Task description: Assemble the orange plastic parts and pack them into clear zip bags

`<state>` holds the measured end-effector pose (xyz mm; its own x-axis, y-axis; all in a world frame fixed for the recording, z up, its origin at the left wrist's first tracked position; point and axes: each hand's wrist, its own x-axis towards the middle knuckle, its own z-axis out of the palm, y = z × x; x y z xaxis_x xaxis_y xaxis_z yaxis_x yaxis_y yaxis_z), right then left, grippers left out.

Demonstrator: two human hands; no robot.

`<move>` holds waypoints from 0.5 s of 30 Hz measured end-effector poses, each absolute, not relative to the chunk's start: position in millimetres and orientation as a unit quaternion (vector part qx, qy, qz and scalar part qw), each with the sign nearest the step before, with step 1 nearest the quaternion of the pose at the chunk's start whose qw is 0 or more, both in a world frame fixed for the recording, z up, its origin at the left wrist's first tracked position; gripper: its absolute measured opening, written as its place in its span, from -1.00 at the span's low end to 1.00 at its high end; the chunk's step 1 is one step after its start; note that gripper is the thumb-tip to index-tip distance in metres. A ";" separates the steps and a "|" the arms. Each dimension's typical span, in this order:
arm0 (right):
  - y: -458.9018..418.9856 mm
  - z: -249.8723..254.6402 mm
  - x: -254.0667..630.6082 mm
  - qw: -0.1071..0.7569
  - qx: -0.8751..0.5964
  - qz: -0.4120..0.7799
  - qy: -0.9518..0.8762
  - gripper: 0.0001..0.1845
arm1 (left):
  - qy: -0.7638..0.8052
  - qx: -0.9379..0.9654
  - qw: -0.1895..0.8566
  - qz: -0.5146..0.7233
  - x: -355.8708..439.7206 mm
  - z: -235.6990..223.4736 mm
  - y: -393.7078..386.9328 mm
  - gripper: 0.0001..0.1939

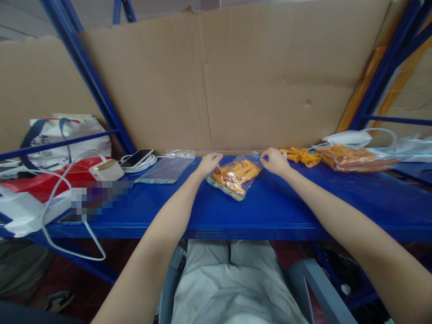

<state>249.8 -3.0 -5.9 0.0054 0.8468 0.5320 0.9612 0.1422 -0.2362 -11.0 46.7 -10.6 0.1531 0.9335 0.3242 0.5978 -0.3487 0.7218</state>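
Observation:
A small clear plastic bag (236,176) filled with orange pieces lies on the blue shelf (270,211) in front of me. My left hand (209,163) is closed and pinches the bag's top left corner. My right hand (275,161) is closed and pinches the top right corner. Both hands grip the bag's open end, near the cardboard wall (236,76).
Loose orange pieces (300,156) and a larger bag of them (351,158) lie to the right. Empty clear bags (165,170) lie to the left, beside a phone (137,158) on white cables, a small white box (108,170) and a tote bag (57,139). Blue rack posts (91,76) stand at both sides.

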 end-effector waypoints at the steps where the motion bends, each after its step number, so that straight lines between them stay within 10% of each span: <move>1: -2.9 -6.3 251.1 0.301 -0.653 -0.110 -0.686 -0.79 | 0.532 0.724 0.224 0.379 -10.5 -8.7 45.0 -0.64; 10: 3.6 -9.7 249.1 0.294 -0.714 0.081 -0.631 -0.55 | 0.551 0.713 0.208 0.380 -11.0 -10.7 49.7 -0.76; 15: 4.1 -15.8 241.8 0.390 -0.663 0.210 -0.603 -0.74 | 0.551 0.684 0.313 0.361 -2.1 -16.2 41.9 -0.60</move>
<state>241.8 4.1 -15.8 0.1852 0.9638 0.1918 0.6356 0.0314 -0.7714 -2.1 41.9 -16.2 0.1309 0.9801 0.1493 0.5285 -0.1964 0.8259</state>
